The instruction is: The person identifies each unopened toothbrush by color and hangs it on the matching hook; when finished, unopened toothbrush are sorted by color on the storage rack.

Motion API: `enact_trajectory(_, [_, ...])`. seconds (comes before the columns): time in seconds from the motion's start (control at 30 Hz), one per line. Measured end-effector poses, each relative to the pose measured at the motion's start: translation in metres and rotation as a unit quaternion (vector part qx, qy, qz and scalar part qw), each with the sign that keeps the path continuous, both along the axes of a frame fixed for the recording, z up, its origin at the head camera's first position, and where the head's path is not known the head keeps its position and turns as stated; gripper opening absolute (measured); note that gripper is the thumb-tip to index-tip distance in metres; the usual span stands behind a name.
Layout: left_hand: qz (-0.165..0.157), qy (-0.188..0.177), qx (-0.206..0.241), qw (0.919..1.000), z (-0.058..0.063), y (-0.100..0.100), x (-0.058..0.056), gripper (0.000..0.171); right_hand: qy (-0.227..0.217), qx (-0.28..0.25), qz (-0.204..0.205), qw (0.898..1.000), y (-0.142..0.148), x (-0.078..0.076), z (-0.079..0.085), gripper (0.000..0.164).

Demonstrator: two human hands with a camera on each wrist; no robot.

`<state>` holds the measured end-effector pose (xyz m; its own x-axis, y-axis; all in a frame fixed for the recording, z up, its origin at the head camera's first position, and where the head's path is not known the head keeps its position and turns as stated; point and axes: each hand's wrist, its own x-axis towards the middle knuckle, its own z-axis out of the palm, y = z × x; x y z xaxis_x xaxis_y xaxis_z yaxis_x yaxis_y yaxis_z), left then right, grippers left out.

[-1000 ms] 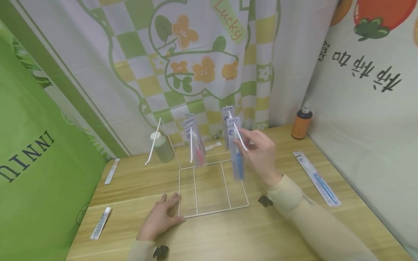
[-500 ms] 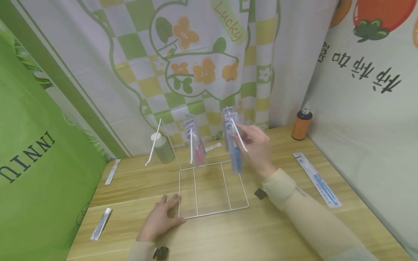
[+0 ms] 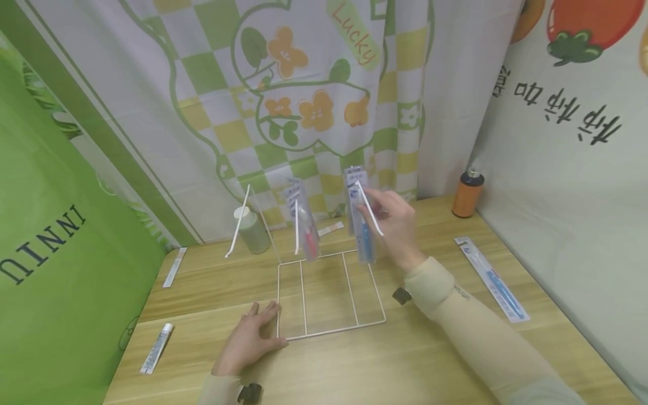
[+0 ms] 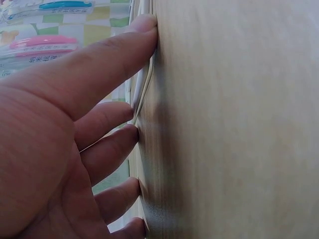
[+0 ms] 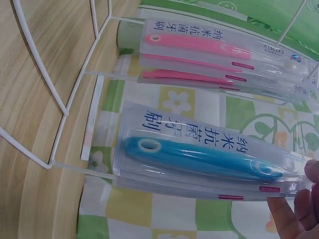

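My right hand (image 3: 395,225) pinches a packaged blue toothbrush (image 5: 199,159) near its top, beside the right prong (image 3: 370,209) of a white wire rack (image 3: 356,324). Another pack hangs right behind it on that prong. Several packaged pink toothbrushes (image 3: 310,242) hang from the middle prong, while the left prong (image 3: 237,225) carries nothing. On the table, my left hand (image 3: 247,344) lies with fingers spread, thumb and fingertips at the left side of the rack's base. The left wrist view shows that thumb (image 4: 109,59) against the base wire.
A packaged blue toothbrush (image 3: 491,278) lies at the right on the wooden table (image 3: 324,371). An orange bottle (image 3: 467,196) stands back right, a pale green bottle (image 3: 253,230) behind the rack. Left are a white tube (image 3: 157,349) and a slim flat packet (image 3: 174,267); another packet (image 3: 331,228) lies behind.
My right hand has moved the blue toothbrush pack back along the right prong, away from its tip, toward the pack behind. My left hand stays in place.
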<state>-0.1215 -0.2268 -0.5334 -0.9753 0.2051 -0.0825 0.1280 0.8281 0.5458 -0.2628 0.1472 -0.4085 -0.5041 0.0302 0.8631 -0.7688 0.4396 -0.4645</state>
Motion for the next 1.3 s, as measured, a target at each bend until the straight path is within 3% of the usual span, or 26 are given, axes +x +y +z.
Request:
enact_trajectory(0.4, [0.001, 0.001, 0.004, 1.0000, 0.003, 0.001, 0.001, 0.090, -0.011, 0.003, 0.001, 1.000, 0.001, 0.001, -0.001, 0.037])
enact_trajectory(1.0, [0.001, 0.003, 0.008, 1.0000, 0.004, 0.002, 0.003, 0.088, 0.013, 0.003, -0.005, 1.000, 0.002, 0.000, -0.010, 0.040])
enact_trajectory(1.3, [0.002, 0.002, 0.005, 1.0000, 0.004, 0.003, 0.002, 0.089, -0.015, -0.004, -0.014, 1.000, 0.024, 0.009, -0.020, 0.042])
